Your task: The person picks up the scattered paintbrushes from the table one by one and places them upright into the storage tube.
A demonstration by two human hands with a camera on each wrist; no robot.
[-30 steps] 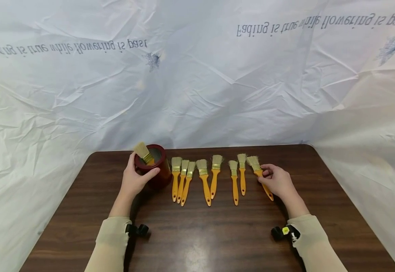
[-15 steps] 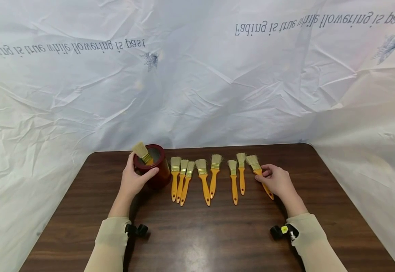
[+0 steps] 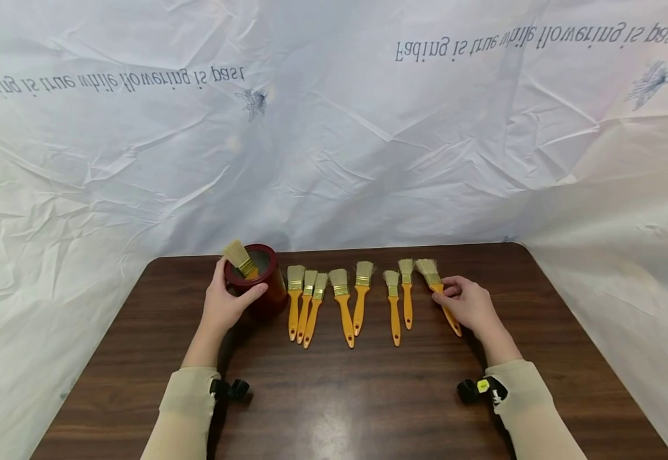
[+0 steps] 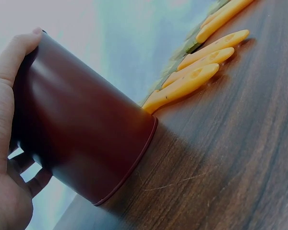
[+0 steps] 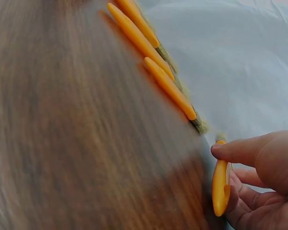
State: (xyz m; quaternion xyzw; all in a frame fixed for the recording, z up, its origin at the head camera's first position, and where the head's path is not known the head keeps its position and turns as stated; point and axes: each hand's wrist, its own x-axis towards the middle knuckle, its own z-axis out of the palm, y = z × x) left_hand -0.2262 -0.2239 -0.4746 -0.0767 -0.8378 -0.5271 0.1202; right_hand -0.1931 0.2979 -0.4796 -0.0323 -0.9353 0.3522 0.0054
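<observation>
My left hand [image 3: 225,306] grips a dark red cylindrical pot [image 3: 267,294] near its rim, thumb on the near side; other fingers are partly hidden behind it. The left wrist view shows the pot's smooth wall [image 4: 81,115] with its base at the tabletop. One paintbrush [image 3: 239,255] leans in the pot, bristles up, its handle mostly hidden inside. My right hand [image 3: 472,306] pinches the yellow handle of the rightmost paintbrush [image 3: 451,319] between thumb and fingers. In the right wrist view, that brush's handle [image 5: 221,187] lies between thumb and fingers.
Several yellow-handled paintbrushes lie in a row between the hands, bristles away from me, including a wide brush [image 3: 342,303] and a narrow one [image 3: 394,310]. The brown wood-grain table [image 3: 334,396] ends at a white printed sheet [image 3: 322,160] behind and at the sides.
The paintbrush in my right hand has shifted slightly away from me, its bristle end a little higher in view. My left hand keeps its grip on the pot, and the row of brushes stays put.
</observation>
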